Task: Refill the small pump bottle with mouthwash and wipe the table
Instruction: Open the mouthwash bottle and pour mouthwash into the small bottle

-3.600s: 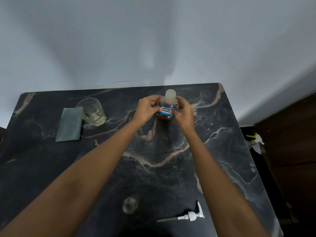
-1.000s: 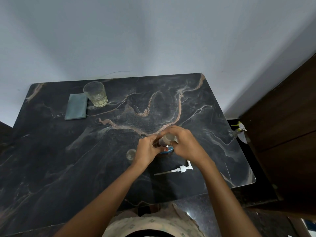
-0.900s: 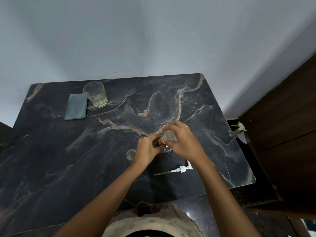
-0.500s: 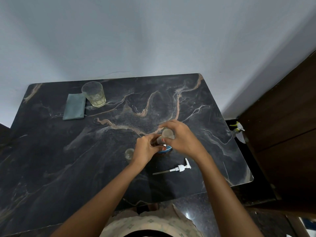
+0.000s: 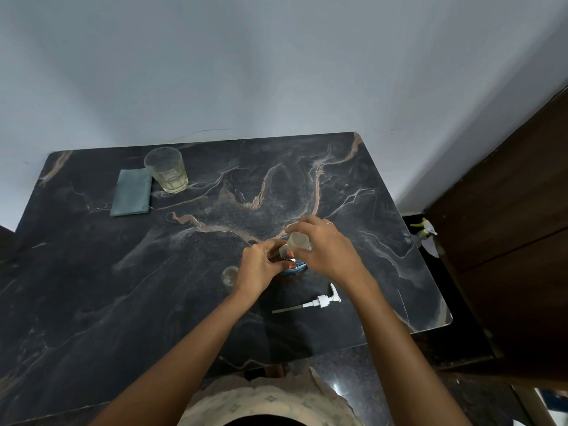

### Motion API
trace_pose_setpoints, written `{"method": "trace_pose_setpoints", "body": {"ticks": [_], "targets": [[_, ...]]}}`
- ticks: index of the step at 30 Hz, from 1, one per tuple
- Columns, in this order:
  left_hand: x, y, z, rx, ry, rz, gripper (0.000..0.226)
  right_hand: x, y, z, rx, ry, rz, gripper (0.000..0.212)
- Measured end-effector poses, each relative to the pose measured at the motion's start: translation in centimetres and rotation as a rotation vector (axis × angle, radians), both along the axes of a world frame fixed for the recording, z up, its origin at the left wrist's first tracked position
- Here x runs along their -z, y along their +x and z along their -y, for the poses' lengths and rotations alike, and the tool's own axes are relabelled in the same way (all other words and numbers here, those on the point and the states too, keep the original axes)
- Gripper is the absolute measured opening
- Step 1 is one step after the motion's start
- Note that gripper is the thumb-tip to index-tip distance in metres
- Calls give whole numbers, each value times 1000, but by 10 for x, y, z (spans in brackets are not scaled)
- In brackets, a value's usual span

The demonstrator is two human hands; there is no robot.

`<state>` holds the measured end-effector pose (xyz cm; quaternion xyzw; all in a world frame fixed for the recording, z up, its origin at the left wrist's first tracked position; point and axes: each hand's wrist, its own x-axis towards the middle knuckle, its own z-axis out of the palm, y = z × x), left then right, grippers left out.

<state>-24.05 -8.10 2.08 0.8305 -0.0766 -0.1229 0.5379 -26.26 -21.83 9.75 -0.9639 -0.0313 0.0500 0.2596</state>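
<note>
Blue-labelled mouthwash bottle (image 5: 294,268) between hands (image 5: 261,267) (image 5: 327,253)

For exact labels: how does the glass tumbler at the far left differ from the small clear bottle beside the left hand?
The glass tumbler is clearly larger than the small clear bottle. The tumbler stands at the back beside the folded cloth; the bottle stands close to the left hand. The tumbler looks yellowish at its bottom; the bottle's content cannot be told. Both are clear and upright, held by no hand.
</note>
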Motion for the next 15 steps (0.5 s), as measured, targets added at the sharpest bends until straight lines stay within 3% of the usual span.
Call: {"method": "trace_pose_setpoints", "body": {"ticks": [8, 15], "targets": [[3, 1, 0, -2, 1, -2, 47, -10, 3, 8, -56, 163, 7, 36], [5, 1, 0, -18, -40, -29, 49, -2, -8, 36, 139, 457, 79, 38]]}}
